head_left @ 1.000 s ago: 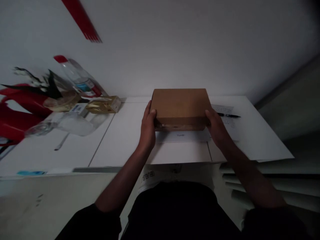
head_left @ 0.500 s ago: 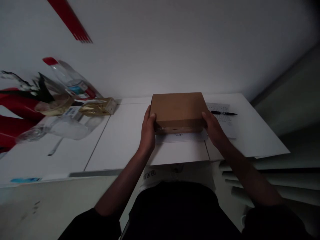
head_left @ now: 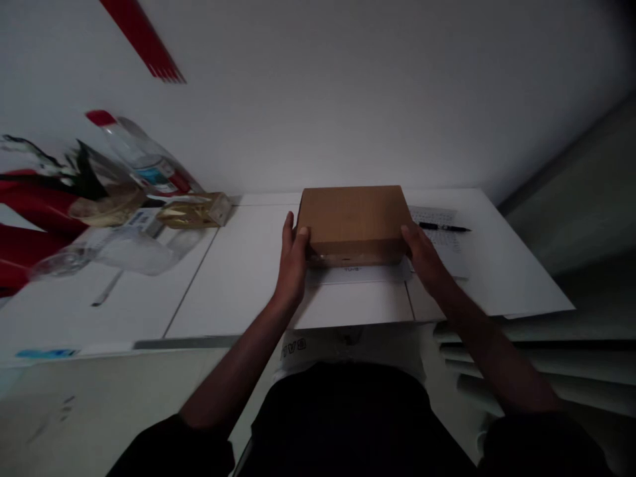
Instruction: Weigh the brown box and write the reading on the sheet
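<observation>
A brown cardboard box [head_left: 354, 215] lies closed at the middle of the white table. My left hand [head_left: 292, 265] is at its left side, the thumb against the near left corner and one finger standing a little away from the side. My right hand [head_left: 422, 255] grips the near right corner with its thumb on top; its other fingers are hidden behind the box. Under the box's near edge a white item with dark lettering [head_left: 358, 273] sticks out. Just right of the box lies a handwritten sheet of paper [head_left: 450, 255] with a black pen [head_left: 444, 227] across it.
On the left are a clear bottle with a red cap [head_left: 142, 159], a gold packet [head_left: 191, 211], a clear plastic item [head_left: 132, 252] and a red-wrapped plant [head_left: 40, 199]. A white wall [head_left: 322, 99] rises behind the table [head_left: 238, 278].
A finger of my left hand has lifted slightly from the box's left side. The box keeps its place between my hands. The view has shifted slightly.
</observation>
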Demonstrator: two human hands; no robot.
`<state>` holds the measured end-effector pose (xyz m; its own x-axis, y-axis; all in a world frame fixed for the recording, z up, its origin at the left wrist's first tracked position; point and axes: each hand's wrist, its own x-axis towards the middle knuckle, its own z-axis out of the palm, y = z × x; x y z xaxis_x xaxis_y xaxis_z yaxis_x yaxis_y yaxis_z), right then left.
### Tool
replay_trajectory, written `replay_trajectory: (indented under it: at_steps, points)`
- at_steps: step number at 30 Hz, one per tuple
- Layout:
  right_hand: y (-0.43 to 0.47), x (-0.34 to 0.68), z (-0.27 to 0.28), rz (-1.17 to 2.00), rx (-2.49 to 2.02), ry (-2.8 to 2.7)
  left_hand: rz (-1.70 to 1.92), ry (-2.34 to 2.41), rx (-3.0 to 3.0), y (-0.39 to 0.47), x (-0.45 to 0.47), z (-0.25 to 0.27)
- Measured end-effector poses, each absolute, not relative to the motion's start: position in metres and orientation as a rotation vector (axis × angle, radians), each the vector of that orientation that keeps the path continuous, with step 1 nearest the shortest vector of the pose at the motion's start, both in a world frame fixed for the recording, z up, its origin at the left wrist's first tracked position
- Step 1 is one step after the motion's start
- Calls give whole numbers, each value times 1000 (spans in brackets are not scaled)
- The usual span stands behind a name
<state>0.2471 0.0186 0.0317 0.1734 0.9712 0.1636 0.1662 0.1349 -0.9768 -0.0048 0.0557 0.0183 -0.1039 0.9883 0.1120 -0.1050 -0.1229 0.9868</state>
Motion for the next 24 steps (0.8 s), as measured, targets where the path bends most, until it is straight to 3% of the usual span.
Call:
replay_trajectory:
  at_steps: [3, 9, 12, 15, 20, 24]
  points:
    - [21, 262, 33, 895, -1345, -1198, 1491, 1162, 1275, 49, -12, 22]
    - [-4, 272, 81, 454, -1175, -1255, 1839, 831, 1831, 20, -29, 60]
    - [-30, 254, 106, 435, -1113, -1490, 1331, 452, 2281, 4, -26, 87]
    - [-44, 231, 115, 668, -922, -1928, 810, 65, 2379, -11, -9, 94]
    - [-40, 199, 104, 1220, -523, -2191, 402, -333, 2212, -32, 25, 48]
    - [-33, 185, 79, 1523, -417, -2214, 284, -135, 2301, -32, 27, 25]
